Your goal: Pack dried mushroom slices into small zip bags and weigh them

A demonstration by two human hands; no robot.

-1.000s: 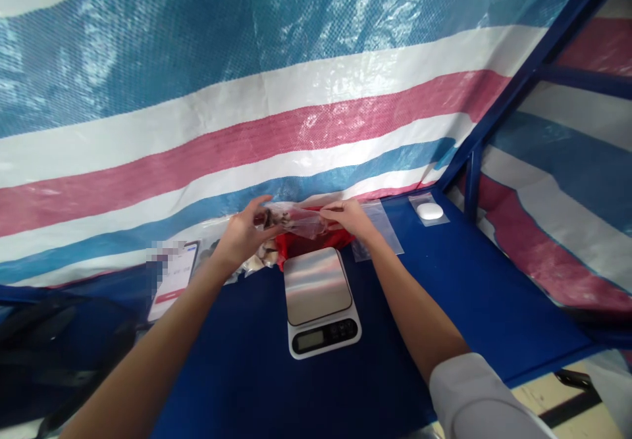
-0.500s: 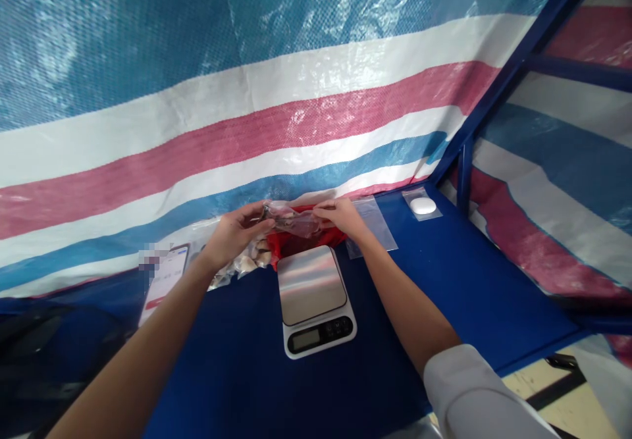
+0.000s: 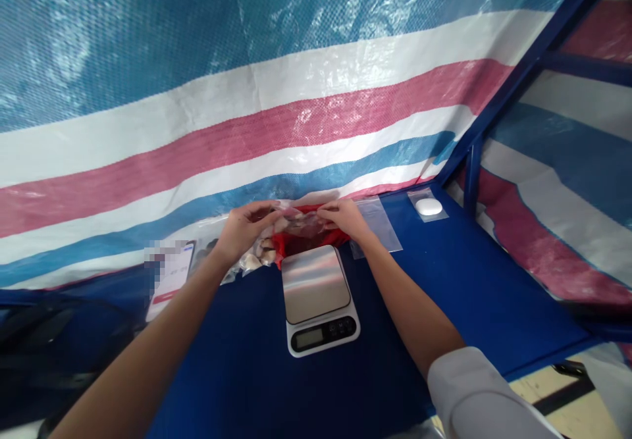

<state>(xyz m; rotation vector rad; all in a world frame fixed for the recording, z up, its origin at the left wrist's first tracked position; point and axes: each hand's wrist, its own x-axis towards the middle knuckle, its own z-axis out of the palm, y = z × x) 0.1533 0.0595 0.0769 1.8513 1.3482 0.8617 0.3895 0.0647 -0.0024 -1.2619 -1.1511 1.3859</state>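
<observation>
Both hands pinch a clear plastic bag [image 3: 307, 223] with small pale pieces inside, its exact contents too small to make out. My left hand [image 3: 245, 232] grips its left end, fingers closed. At the right end, my right hand [image 3: 347, 219] is closed on the plastic. Just below and behind the bag lies a red bag or pouch [image 3: 296, 243], partly covered. In front of it stands a white kitchen scale [image 3: 322, 301] with a bare metal plate. Clear bags of pale stone-like pieces [image 3: 259, 255] lie beside my left hand.
A phone [image 3: 172, 278] leans at the left, partly behind my left forearm. A flat clear zip bag [image 3: 379, 225] lies right of my right hand. Farther right, a white oval object [image 3: 428, 206] rests on a small clear bag. Striped sheeting [image 3: 247, 116] rises behind the blue table [image 3: 474, 294].
My left hand has shifted slightly right, toward my right hand, and the bag between them looks more bunched. The whole view has moved a little.
</observation>
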